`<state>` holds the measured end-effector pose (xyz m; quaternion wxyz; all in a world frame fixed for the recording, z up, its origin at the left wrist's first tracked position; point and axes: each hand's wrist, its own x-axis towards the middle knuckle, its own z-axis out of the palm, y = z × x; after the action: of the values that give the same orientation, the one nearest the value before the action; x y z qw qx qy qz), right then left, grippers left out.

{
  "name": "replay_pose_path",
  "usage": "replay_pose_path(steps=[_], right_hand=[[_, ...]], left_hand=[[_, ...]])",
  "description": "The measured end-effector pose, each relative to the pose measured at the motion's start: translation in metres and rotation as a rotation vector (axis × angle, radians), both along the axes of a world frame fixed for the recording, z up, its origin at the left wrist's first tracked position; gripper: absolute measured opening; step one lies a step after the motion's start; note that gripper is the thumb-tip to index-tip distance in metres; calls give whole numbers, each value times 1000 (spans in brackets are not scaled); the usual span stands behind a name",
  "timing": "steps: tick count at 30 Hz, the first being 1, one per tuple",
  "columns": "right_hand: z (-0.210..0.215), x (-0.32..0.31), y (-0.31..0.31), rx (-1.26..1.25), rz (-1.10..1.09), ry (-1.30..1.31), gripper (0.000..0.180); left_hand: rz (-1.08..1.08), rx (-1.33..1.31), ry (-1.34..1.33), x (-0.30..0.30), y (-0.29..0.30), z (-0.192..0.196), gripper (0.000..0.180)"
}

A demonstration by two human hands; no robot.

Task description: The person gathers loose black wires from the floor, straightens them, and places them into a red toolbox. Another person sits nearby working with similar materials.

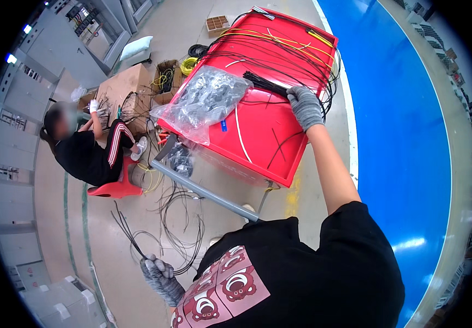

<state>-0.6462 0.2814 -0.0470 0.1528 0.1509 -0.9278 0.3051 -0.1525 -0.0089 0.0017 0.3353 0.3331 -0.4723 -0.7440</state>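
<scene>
My right hand (305, 107), in a grey knit glove, is closed around one end of a bundle of black cables (266, 83) above the red cart top (260, 134). The bundle's other end points left, toward a clear plastic bag (206, 98) of dark parts lying on the cart. Low on the left, my left hand (160, 277), gloved alike, grips several thin black wires (129, 235). Some of their ends stick up past the fingers, while longer loops (184, 229) hang beside the hand over the floor. More black and yellow wires (280, 39) lie across the cart's far half.
A grey cart handle (206, 192) runs between me and the red top. At the left, a person (83, 142) sits on a red stool (117, 188) beside a cardboard box (120, 87) with wires. A blue floor strip (394, 136) lies at right, grey cabinets (55, 46) at far left.
</scene>
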Motion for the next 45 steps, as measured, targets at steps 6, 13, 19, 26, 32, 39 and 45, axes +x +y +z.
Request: replay_pose_path(steps=[6, 13, 19, 26, 32, 39, 45], right_hand=[[-12, -29, -19, 178, 16, 14, 13], [-9, -28, -19, 215, 11, 32, 11], [17, 20, -18, -179, 134, 137, 15], [95, 95, -42, -1027, 281, -326, 5], [123, 173, -114, -952, 635, -790, 15], [117, 269, -203, -745, 894, -1067, 15], [118, 347, -262, -627, 1091, -1249, 22]], left_hand=[[-61, 38, -16, -19, 5, 5, 18], [-60, 51, -26, -35, 9, 8, 19], [-45, 34, -32, -39, 9, 8, 21], [-66, 9, -61, -47, 8, 14, 25], [4, -97, -197, -56, 14, 36, 23], [-32, -76, -95, -26, -8, 59, 27], [-61, -195, -143, 19, -33, 70, 26]])
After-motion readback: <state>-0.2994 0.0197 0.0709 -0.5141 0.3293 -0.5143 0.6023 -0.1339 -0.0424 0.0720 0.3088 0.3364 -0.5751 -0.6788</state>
